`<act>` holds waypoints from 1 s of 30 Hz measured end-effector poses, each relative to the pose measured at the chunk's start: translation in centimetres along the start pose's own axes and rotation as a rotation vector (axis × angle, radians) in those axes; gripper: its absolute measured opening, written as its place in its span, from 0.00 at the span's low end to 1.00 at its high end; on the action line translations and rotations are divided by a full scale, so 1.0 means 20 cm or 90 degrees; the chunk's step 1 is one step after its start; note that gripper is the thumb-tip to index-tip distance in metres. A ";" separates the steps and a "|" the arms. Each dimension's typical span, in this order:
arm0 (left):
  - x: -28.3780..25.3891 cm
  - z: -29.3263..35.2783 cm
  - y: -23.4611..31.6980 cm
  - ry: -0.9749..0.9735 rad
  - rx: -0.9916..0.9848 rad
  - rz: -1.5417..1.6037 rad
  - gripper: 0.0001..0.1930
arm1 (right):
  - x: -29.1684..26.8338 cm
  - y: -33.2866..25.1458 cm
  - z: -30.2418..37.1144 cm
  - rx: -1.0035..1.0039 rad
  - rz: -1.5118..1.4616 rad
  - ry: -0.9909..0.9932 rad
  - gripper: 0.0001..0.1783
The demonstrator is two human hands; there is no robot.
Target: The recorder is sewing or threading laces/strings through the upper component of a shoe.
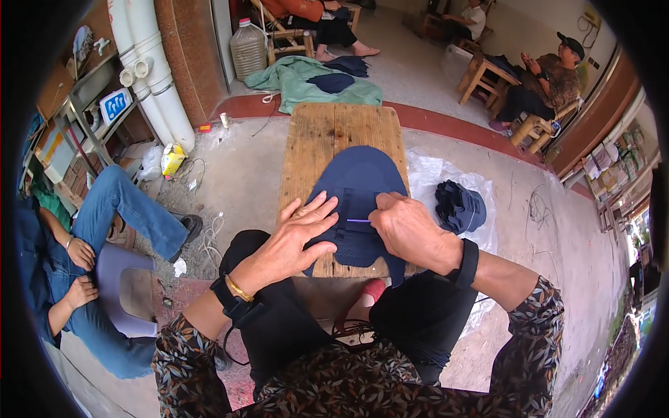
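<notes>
A navy fabric piece (pixel 362 167) with a rounded far end lies flat on a small wooden table (pixel 306 136) before me. A dark rectangular section (pixel 358 202) shows in its middle, crossed by a short thin purple line (pixel 359 221); I cannot tell whether that is a mark or a slim object. My left hand (pixel 296 237) rests flat on the fabric's left side, fingers spread. Knuckles bent, my right hand (pixel 412 226) is closed against the fabric at the line's right end. Whatever it pinches is hidden. Dark bands circle both wrists.
A stack of navy fabric pieces (pixel 460 207) sits on clear plastic sheeting (pixel 428 167) right of the table. A person in jeans (pixel 125 209) sits close on the left. Beyond lie a green cloth (pixel 293 76) and a large plastic jug (pixel 248 52); other people sit farther back.
</notes>
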State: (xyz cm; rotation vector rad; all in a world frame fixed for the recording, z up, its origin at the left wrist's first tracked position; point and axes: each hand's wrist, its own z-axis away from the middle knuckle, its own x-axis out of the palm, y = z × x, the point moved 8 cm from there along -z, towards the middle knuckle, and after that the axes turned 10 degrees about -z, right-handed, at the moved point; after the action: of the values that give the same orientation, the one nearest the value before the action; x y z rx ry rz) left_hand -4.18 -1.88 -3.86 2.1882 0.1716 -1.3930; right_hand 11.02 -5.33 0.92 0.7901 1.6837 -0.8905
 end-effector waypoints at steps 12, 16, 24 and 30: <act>-0.02 -0.01 -0.03 0.012 -0.036 0.029 0.33 | 0.03 0.12 -0.01 0.132 -0.322 0.106 0.07; -0.02 -0.04 -0.01 -0.008 -0.028 0.014 0.32 | 0.08 0.13 -0.05 0.131 -0.312 0.141 0.06; -0.14 -0.22 -0.04 0.052 0.027 -0.011 0.09 | 0.07 0.32 -0.05 0.186 -0.416 -0.026 0.15; -0.03 -0.29 -0.12 -0.144 -0.014 -0.006 0.06 | 0.09 0.22 0.00 0.138 -0.413 -0.029 0.17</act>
State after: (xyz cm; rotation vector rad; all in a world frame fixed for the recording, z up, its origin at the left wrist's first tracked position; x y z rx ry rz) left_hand -0.73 3.09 -2.30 1.9959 0.1127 -1.6228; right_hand 14.33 -2.88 -1.61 0.3444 1.8502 -1.5420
